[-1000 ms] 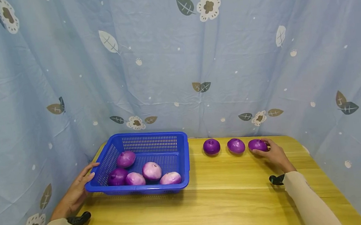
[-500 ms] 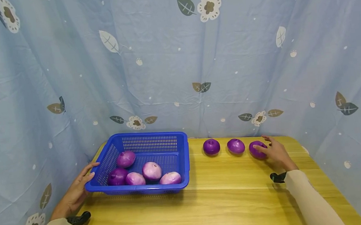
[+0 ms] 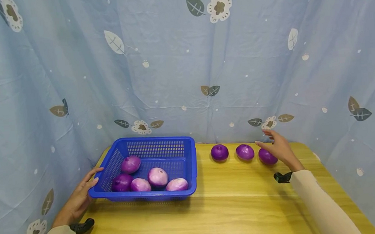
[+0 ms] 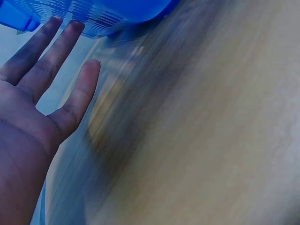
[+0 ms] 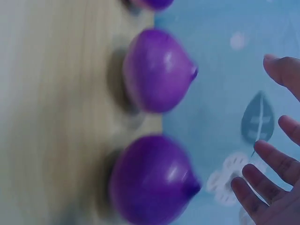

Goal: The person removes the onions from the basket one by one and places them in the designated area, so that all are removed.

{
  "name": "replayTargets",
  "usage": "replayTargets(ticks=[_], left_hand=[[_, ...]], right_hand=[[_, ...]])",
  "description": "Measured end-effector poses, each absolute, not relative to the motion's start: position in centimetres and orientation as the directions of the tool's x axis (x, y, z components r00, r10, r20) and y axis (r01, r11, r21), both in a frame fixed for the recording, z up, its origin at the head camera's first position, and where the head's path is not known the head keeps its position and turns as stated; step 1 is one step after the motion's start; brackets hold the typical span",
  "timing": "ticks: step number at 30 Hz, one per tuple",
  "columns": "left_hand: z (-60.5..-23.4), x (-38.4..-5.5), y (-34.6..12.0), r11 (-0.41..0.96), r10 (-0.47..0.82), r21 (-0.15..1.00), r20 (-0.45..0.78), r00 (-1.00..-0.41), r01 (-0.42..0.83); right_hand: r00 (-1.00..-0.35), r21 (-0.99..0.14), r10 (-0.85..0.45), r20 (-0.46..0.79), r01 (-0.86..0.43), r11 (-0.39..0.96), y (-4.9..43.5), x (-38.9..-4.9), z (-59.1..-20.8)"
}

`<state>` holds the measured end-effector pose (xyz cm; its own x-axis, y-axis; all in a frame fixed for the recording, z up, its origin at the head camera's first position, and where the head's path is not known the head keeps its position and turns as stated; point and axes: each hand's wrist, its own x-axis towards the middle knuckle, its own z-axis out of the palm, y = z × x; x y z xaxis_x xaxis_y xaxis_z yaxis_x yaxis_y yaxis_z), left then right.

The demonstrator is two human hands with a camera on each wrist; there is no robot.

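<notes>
Fingers of my left hand (image 3: 80,197) lie straight against the left rim of a blue plastic basket (image 3: 144,196); the left wrist view shows them spread, with two fingertips at the basket's slotted wall. Several purple onions, some darker and some pale, are in the basket. On the right, my right hand (image 3: 281,151) hovers over the rightmost onion (image 3: 267,157), fingers apart and nothing held. Left of that onion sit a middle onion (image 3: 245,152) and a dark onion (image 3: 219,153), forming a row. The right wrist view shows an onion (image 5: 152,183) well apart from the fingers.
The wooden table (image 3: 217,219) extends from the basket to the right side. A blue curtain (image 3: 182,64) with flowers and leaves hangs behind and on both sides, close to the table's back edge.
My right hand has let go of the rightmost onion and lifted up and away from it. That onion sits slightly nearer to me. The left hand has stayed at the basket.
</notes>
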<state>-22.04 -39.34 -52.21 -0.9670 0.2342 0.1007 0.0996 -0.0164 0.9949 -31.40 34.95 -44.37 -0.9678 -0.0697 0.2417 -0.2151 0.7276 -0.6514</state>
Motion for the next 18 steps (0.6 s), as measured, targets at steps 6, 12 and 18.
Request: replayTargets(ticks=[6, 12, 18], left_hand=[[-52.2, -22.2, -39.4, -0.036, 0.24, 0.995, 0.101, -0.965, 0.095], [-52.1, -22.2, -39.5, -0.046, 0.25, 0.994, 0.104, -0.963, 0.096], [-52.3, -22.2, -39.4, -0.003, 0.231, 0.995, 0.101, -0.968, 0.103]], right_hand=[[-0.938, -0.628, -0.161, 0.308, -0.328, 0.706, 31.6, -32.0, -42.8], [-0.908, -0.62, -0.237, 0.345, -0.41, 0.669, 27.7, -32.4, -41.4], [-0.871, -0.605, -0.319, 0.373, -0.489, 0.628, 23.7, -32.5, -40.1]])
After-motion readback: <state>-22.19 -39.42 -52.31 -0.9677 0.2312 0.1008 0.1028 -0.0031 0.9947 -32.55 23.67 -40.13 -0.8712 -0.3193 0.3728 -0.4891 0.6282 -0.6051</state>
